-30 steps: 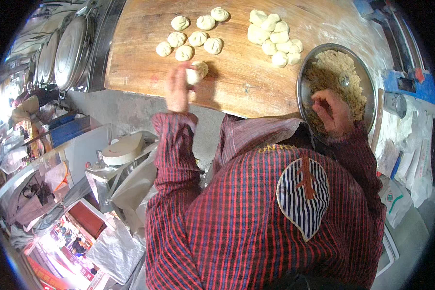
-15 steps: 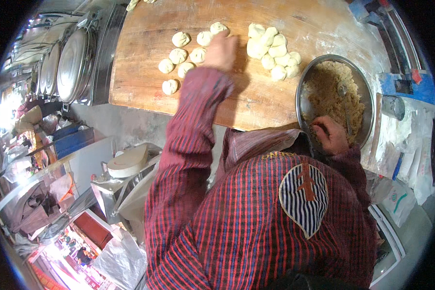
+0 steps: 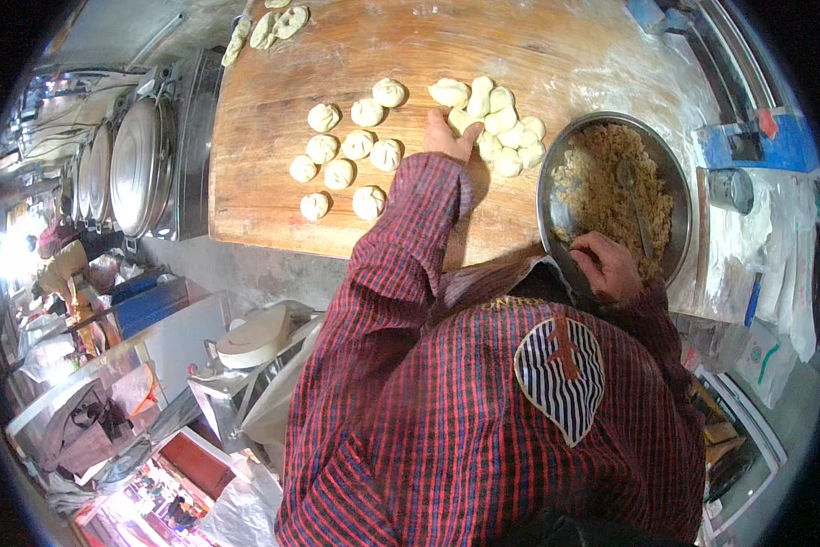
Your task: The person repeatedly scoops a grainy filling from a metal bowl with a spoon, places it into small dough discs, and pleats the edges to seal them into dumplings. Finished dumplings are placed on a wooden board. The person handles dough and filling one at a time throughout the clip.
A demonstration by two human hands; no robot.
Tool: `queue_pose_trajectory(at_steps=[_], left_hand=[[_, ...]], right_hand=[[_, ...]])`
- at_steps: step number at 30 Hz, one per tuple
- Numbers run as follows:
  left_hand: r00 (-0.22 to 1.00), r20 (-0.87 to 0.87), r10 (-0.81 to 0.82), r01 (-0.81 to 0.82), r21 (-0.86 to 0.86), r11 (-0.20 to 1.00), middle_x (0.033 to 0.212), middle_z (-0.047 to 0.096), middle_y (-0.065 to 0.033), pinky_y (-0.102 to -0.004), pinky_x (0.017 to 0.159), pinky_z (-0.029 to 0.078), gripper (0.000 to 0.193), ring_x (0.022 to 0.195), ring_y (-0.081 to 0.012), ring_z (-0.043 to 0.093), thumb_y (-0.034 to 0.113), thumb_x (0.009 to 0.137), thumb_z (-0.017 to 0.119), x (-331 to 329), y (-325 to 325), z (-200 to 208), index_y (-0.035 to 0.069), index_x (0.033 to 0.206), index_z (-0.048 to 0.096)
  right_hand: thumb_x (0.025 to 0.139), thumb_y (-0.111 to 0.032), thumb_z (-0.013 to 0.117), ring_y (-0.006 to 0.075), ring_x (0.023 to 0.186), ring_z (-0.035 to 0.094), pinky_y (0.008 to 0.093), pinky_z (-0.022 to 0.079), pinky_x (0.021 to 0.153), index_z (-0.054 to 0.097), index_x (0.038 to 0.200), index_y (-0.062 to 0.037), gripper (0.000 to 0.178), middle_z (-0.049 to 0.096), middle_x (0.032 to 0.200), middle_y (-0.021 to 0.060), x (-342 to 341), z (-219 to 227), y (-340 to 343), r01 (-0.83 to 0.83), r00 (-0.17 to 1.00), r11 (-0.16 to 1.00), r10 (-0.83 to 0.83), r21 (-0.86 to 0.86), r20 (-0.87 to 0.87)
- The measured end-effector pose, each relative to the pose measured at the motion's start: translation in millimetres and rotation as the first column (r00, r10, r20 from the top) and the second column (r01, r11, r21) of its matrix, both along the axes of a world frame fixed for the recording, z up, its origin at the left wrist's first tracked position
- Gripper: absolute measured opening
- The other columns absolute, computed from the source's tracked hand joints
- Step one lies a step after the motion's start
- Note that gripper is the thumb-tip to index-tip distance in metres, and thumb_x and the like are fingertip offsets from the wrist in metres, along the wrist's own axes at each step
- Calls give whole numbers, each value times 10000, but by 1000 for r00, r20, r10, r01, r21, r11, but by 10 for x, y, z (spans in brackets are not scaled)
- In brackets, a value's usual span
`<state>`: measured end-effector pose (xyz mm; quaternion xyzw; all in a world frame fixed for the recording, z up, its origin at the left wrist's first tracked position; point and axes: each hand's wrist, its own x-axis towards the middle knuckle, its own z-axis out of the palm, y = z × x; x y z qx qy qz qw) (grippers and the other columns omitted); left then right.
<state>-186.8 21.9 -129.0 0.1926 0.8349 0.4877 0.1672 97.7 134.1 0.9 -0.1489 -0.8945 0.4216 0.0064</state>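
Observation:
My left hand [image 3: 448, 139] reaches to the near left edge of a cluster of pale flattened dough pieces [image 3: 501, 120], thumb and forefinger apart. Its fingertips meet one dough piece [image 3: 462, 120]; no grip on it shows. To the left of this hand stand several round buns [image 3: 358, 144] with pleated tops, set apart from one another. My right hand [image 3: 608, 266] is curled at the near rim of a metal bowl [image 3: 545, 196], its fingers bent inward. Whatever they may hold is hidden. Crumbly brown filling [image 3: 601, 173] fills much of the bowl, and a spoon [image 3: 638, 205] lies in it.
The floured wooden board [image 3: 273, 205] has more dough pieces [image 3: 280, 25] at its far left corner. A metal cup [image 3: 736, 191] stands right of the bowl, near a blue box [image 3: 783, 144]. Large round metal lids [image 3: 141, 167] line the left side.
My left hand has moved from the pleated buns to the dough cluster on the right, uncovering buns that the arm hid. My right hand stays at the bowl. The view has shifted slightly.

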Motion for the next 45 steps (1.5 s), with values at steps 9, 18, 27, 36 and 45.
queue_pose_trajectory(at_steps=[9,18,27,36,45], left_hand=[[845,514,-147,-41,337,941,916,642,-67,-258,668,484,357,812,-151,606,56,803,663,121,-317,199,18,1132,532],[966,209,-154,124,149,981,991,626,-123,-306,775,532,259,853,-193,620,46,889,525,184,-124,563,-35,1135,514],[722,645,-252,-294,615,731,1107,589,-121,-296,794,501,335,948,-206,595,54,894,522,843,-263,1170,-2,1221,473],[935,270,-232,31,589,807,1305,436,-132,-291,931,391,452,1137,-166,455,172,974,383,1617,-222,1315,20,1388,285],[828,472,-303,217,228,949,964,631,-85,-262,755,489,451,847,-139,604,19,787,676,1651,-492,1604,-13,1200,496]], right_hand=[[847,-122,581,285,720,606,347,473,648,570,907,-27,113,596,826,128,39,48,95,25,999,999,-27,-48,-38],[849,-129,587,231,728,620,314,481,665,577,913,-25,123,617,797,126,-350,152,19,13,984,989,-39,-148,-172],[902,-133,535,153,832,611,271,494,680,449,1192,-29,320,598,957,90,-666,138,-73,225,942,834,-318,-503,-106],[971,-223,368,138,784,608,270,503,651,409,1248,-7,354,600,985,122,-706,115,-344,184,936,852,-305,-490,-178],[945,-130,426,63,575,483,230,435,544,355,1301,-31,376,559,864,29,-151,233,-170,-66,995,824,13,-563,-99]])
